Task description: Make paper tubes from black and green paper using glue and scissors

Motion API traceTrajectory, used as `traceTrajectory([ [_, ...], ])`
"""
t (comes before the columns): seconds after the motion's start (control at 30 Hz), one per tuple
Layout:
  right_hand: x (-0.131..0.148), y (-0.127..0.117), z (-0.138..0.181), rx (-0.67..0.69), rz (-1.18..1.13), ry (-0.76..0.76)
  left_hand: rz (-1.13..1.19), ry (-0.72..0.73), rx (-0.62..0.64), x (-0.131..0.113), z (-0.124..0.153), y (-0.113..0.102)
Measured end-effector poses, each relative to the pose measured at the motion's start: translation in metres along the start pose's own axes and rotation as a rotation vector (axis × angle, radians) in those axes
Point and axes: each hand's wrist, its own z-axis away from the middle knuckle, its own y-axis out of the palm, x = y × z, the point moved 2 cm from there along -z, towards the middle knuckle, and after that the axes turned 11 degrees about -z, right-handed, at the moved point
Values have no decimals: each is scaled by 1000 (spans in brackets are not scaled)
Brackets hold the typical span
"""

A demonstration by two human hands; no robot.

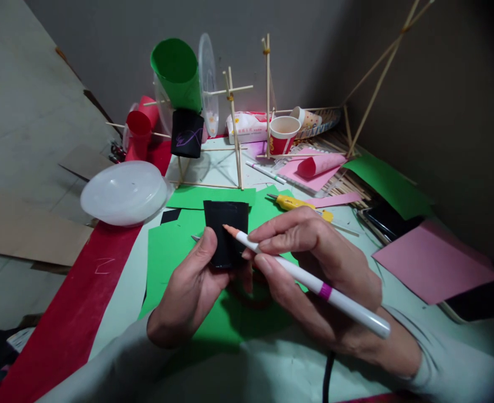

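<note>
So, left hand clamps black piece, right hand grips marker, paper cup beyond

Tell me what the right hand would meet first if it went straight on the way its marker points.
The black piece in the left hand, most likely. The right hand holds a white marker whose orange tip is on or just above it; contact is hard to judge.

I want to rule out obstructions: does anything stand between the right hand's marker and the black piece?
Nothing visible does. The right hand holds the white marker with its orange tip at the black piece's face; contact is hard to tell. The left hand's thumb lies at one edge, beside that path.
</note>
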Motion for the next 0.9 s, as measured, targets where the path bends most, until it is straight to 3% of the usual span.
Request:
traceTrajectory([
  [0.17,0,-1,-1,28,5,-17,71,5,-30,-1,-2,-1],
  [0.5,-2,1,0,36,-5,6,-30,-5,-9,1,0,1],
  [0.7,-2,0,-2,18,20,-55,-18,-11,-19,2,-1,1],
  [0.9,-4,2,-1,-19,4,-10,-48,-14,-35,0,-1,3],
])
